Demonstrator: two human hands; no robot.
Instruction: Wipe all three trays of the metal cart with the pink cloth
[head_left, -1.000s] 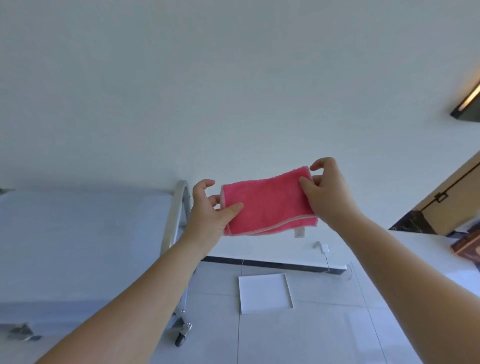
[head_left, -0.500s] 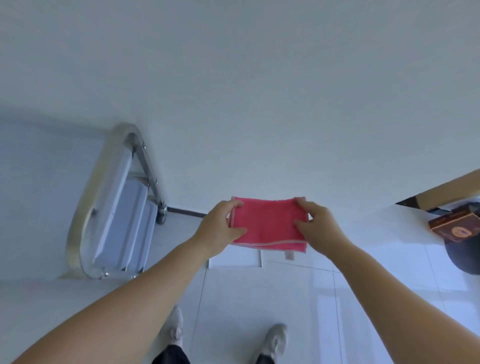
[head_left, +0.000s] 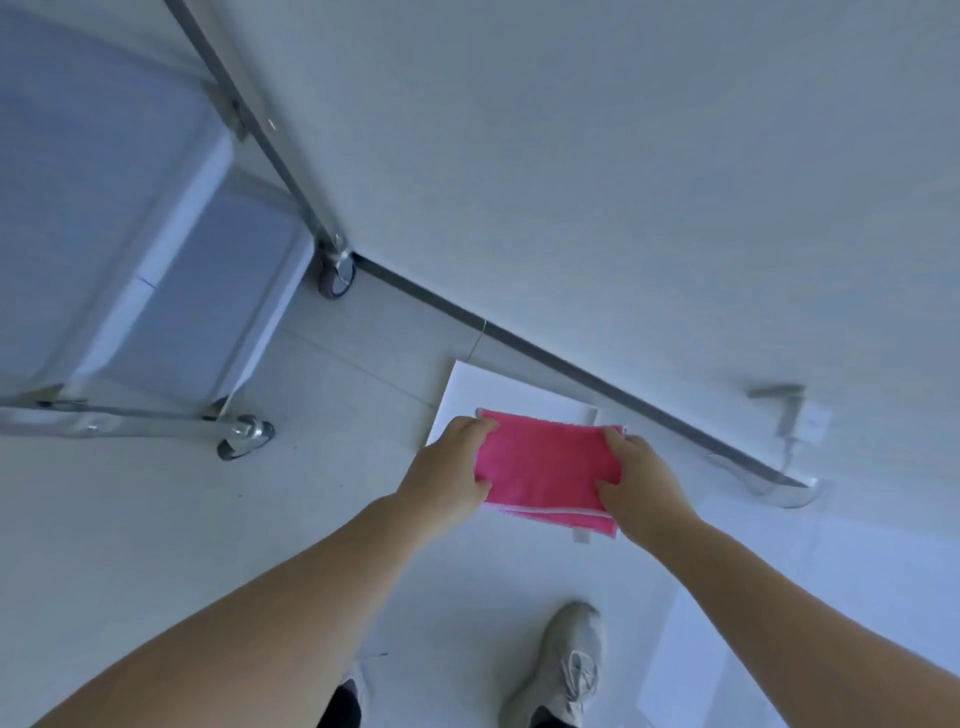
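No wiping is under way: one pink cloth, folded, is held in mid-air at centre frame, well apart from the metal cart at upper left. The left hand and right hand each pinch one end. Tray surfaces show no cloth contact; all three appear outstanding. Two cart wheels and one shoe are clearly visible.
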